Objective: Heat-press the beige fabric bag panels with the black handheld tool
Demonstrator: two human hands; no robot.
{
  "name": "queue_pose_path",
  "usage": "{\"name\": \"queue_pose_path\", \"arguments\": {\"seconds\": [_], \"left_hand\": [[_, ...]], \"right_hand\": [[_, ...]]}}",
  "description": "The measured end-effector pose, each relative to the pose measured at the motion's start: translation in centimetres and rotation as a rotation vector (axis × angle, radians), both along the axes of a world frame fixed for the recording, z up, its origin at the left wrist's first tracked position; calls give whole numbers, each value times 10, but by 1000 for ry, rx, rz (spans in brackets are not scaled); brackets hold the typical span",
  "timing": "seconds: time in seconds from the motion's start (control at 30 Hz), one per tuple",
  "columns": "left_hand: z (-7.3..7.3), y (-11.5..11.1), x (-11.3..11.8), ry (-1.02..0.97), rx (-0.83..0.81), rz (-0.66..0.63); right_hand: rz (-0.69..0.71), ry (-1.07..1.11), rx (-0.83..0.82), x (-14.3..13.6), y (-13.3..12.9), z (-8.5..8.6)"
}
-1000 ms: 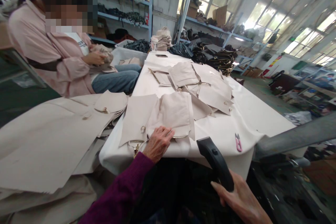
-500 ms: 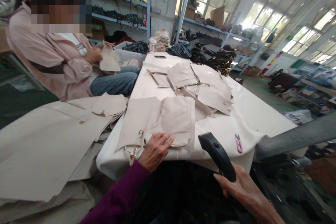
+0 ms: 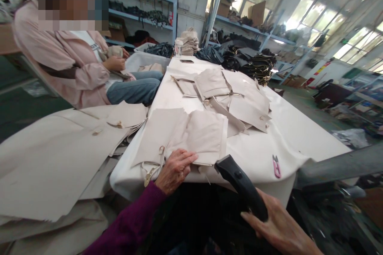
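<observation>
My left hand [image 3: 176, 169] lies with its fingers stretched flat on the front edge of a beige fabric piece [image 3: 205, 133] that has a zipper along that edge and a metal ring at its left. My right hand [image 3: 272, 221] is wrapped round a black hair clipper [image 3: 239, 183]. The clipper's head is at the lower right corner of the piece, close to the zipper's end; whether it touches cannot be told. Loose threads hang below that edge. To the right, pink thread snips [image 3: 277, 166] rest on the white table [image 3: 299, 127].
More beige pieces with zippers [image 3: 248, 99] lie farther back on the table. A stack of beige panels [image 3: 60, 155] is at my left. Across the corner sits a co-worker [image 3: 60, 55] holding a beige piece. Black goods [image 3: 254, 63] are piled at the far end.
My right hand has brought the clipper left, to the corner of the beige piece. My left hand stays on the piece. The co-worker's piece has been lowered and folded. The view has shifted slightly.
</observation>
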State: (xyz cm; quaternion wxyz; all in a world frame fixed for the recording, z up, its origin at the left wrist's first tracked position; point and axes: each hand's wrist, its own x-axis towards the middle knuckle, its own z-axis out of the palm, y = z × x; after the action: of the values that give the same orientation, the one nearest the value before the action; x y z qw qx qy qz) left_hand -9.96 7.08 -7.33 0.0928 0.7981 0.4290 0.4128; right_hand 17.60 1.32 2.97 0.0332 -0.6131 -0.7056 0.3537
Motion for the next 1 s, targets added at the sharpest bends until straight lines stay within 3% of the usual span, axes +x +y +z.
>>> {"name": "queue_pose_path", "arguments": {"seconds": [0.2,0.47,0.63,0.8,1.0], "left_hand": [[7,3,-1,-147,-115,-23],[1,2,0,-64,-128,-66],[1,2,0,-115,-239,-15],[-2,4,1,-135,-309,71],[-4,5,2,-141,-293,79]], "right_hand": [[-9,0,3,-6,1,-2],[-76,-49,84,-22,10,-2],[-81,114,-74,-22,22,7],[-112,53,9,-10,13,17],[-145,-43,67,-11,-2,27]]}}
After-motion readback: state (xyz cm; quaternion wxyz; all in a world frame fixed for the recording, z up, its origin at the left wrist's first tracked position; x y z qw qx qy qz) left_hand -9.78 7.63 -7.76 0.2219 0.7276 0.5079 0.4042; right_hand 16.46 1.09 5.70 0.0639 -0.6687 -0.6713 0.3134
